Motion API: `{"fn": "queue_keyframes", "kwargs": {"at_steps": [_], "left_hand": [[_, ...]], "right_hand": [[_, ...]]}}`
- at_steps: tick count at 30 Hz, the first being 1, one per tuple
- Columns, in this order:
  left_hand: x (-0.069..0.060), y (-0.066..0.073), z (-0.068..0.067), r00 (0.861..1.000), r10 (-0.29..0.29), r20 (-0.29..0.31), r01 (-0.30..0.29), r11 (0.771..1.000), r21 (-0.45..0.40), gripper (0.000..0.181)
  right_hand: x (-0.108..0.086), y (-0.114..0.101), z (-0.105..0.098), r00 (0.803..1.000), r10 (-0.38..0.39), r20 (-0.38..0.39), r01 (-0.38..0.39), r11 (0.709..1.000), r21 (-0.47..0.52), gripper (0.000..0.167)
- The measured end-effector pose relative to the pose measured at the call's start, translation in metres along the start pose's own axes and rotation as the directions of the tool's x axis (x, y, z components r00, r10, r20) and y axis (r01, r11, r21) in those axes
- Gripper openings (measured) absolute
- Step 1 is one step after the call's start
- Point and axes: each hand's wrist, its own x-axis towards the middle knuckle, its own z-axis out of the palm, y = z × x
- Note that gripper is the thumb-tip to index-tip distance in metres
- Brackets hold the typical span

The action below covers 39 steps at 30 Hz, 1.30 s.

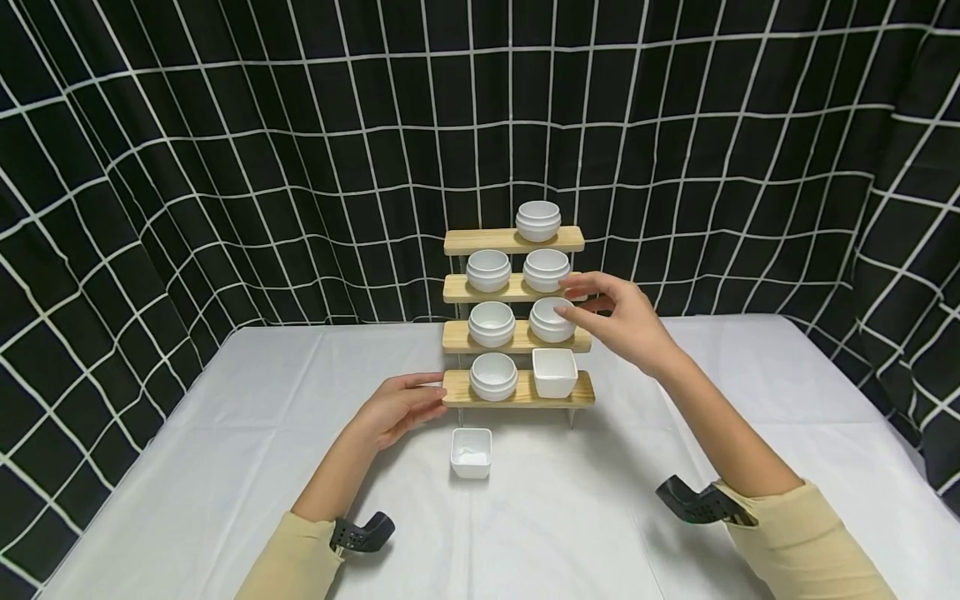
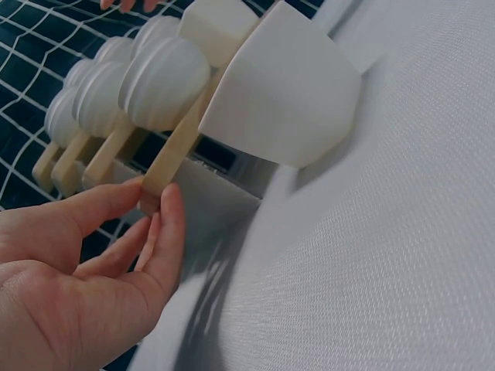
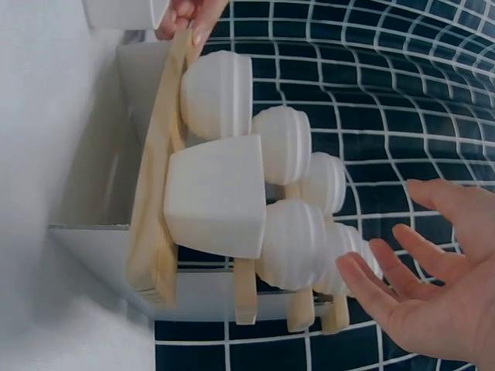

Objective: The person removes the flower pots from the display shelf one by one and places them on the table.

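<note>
A tiered display stand with wooden shelves (image 1: 528, 401) carries several white round bowls (image 1: 493, 377) and a white square bowl (image 1: 555, 372). My left hand (image 1: 405, 406) pinches the left end of the lowest shelf between thumb and fingers; the left wrist view shows this grip on the wood (image 2: 172, 158). My right hand (image 1: 626, 321) is at the stand's right side, fingers apart, its thumb overlapping the rim of a round bowl (image 1: 551, 321) on the second shelf from the bottom. In the right wrist view that hand (image 3: 445, 278) has its fingers loosely extended and grips nothing.
Another white square bowl (image 1: 471, 454) stands on the white tablecloth (image 1: 562, 517) in front of the stand's left part. Behind the table hangs a black curtain (image 1: 360, 150) with a white grid. A single round bowl (image 1: 538, 221) sits on the top shelf, right of its middle.
</note>
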Motion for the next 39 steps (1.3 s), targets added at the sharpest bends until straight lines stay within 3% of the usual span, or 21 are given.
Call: {"fn": "queue_keyframes", "kwargs": {"at_steps": [14, 39], "left_hand": [[0.000, 0.000, 0.001, 1.000, -0.006, -0.007, 0.006, 1.000, -0.001, 0.049], [0.001, -0.002, -0.001, 1.000, -0.010, -0.005, 0.010, 1.000, -0.014, 0.049]], "right_hand": [[0.015, -0.005, -0.011, 0.999, 0.039, 0.001, -0.039, 0.999, -0.023, 0.046], [0.042, -0.012, -0.016, 0.998, 0.066, 0.005, -0.066, 0.998, 0.023, 0.052]]}}
